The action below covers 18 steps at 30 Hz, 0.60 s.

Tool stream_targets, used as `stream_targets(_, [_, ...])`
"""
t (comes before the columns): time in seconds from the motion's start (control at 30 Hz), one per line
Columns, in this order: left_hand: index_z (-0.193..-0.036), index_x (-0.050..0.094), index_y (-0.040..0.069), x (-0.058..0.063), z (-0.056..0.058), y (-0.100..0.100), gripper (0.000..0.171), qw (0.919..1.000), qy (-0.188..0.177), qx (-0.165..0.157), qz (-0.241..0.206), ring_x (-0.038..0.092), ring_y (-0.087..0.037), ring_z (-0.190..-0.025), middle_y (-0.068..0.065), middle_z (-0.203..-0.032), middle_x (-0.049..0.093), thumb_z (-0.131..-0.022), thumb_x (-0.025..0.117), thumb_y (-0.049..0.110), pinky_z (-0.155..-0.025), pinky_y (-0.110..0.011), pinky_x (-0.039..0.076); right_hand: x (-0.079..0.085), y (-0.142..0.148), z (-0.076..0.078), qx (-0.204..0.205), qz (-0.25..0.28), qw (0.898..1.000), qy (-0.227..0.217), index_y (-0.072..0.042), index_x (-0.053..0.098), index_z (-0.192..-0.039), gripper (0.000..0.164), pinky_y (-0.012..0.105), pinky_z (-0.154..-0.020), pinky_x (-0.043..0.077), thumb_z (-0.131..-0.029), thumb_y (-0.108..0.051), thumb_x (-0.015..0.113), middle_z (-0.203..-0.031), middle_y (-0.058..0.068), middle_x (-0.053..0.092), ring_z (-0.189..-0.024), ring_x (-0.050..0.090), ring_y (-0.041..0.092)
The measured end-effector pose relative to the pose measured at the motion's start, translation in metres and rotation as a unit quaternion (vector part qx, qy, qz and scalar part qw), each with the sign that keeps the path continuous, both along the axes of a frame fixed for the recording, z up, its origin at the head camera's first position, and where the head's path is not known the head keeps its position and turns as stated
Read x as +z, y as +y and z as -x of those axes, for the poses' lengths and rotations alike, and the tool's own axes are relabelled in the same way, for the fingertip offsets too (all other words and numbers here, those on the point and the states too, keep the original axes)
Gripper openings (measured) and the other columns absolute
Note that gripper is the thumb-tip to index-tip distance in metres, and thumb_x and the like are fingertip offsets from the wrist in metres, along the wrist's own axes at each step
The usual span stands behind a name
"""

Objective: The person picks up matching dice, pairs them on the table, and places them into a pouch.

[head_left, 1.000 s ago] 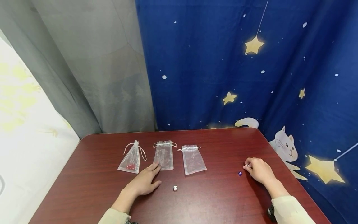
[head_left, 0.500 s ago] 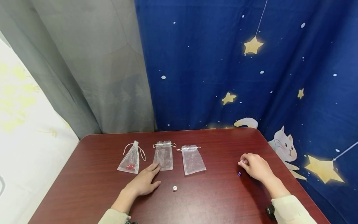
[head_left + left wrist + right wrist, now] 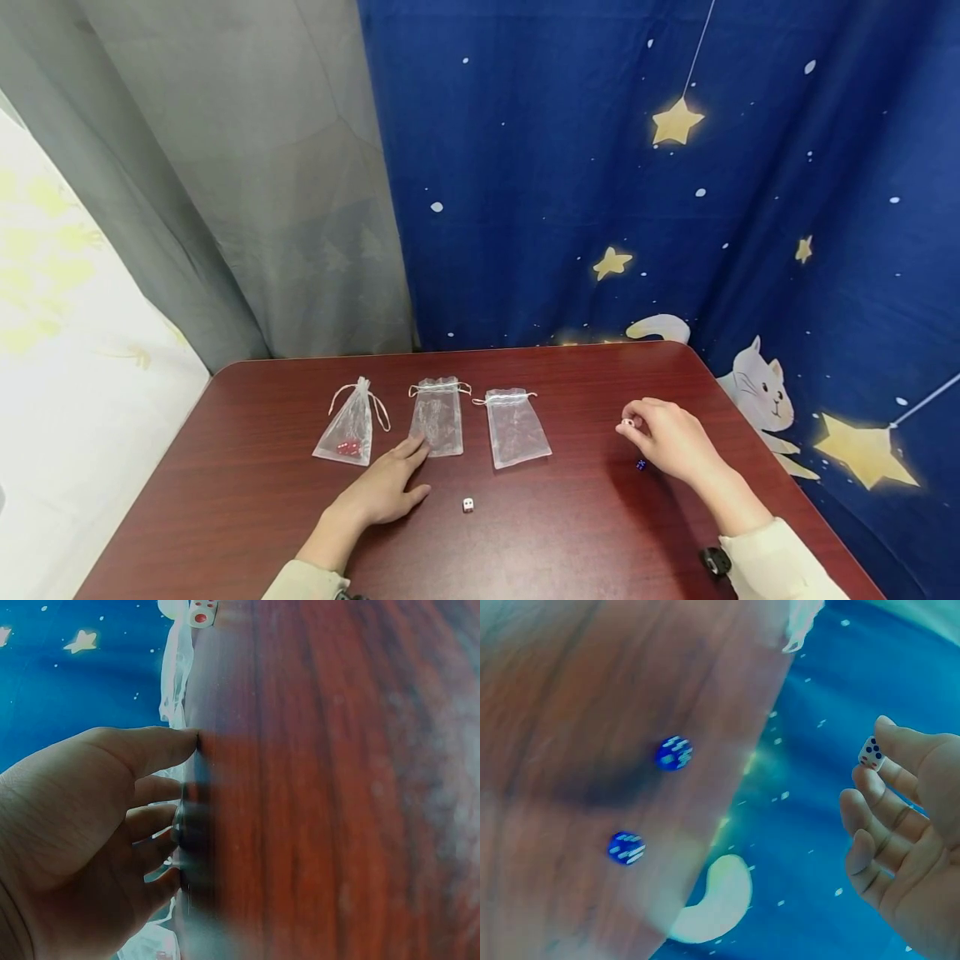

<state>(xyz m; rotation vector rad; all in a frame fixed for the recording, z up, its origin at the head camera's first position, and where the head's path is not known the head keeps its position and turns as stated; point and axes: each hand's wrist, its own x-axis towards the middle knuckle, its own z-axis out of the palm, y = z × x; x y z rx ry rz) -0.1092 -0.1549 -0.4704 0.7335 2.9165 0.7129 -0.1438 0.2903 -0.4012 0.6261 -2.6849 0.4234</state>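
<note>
My right hand pinches a white die between thumb and fingertips, raised above the table. Two blue dice lie below it in the right wrist view; only one blue die shows in the head view. My left hand lies with extended fingers on the table, fingertips touching the lower edge of the middle mesh drawstring bag. Just right of that hand sits another white die. A third thing, the right mesh bag, lies flat.
At left, a mesh bag with its neck gathered has red dice inside. The reddish-brown table ends at a back edge before grey and blue curtains.
My right hand has lifted the white die off the table and moved left with it, past the blue die. The left hand stays in place.
</note>
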Motion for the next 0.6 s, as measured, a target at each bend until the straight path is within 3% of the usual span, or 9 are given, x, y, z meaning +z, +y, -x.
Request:
stream_targets(0.33, [-0.14,0.053,-0.011,0.001,0.0,0.001,0.059,1.0,-0.004,0.002,0.0,0.038,-0.045,-0.142,-0.028,-0.152,0.042,-0.093,0.072,0.02,-0.114,-0.056,0.034,0.013,-0.024,-0.005,0.02,0.001,1.0,-0.002,-0.023,0.068,-0.085,0.015,0.029,-0.058,0.045,-0.085,-0.022,0.083,-0.074,-0.016,0.055,-0.065,0.052,0.004])
stream_targets(0.6, [-0.14,0.053,-0.01,-0.001,0.0,0.001,0.06,1.0,-0.002,0.006,-0.001,0.037,-0.045,-0.142,-0.028,-0.153,0.041,-0.093,0.072,0.02,-0.115,-0.056,0.033,0.003,-0.047,-0.008,0.047,-0.002,0.999,-0.012,-0.023,0.068,-0.084,0.016,0.027,-0.057,0.046,-0.084,-0.023,0.084,-0.074,-0.016,0.054,-0.065,0.051,0.001])
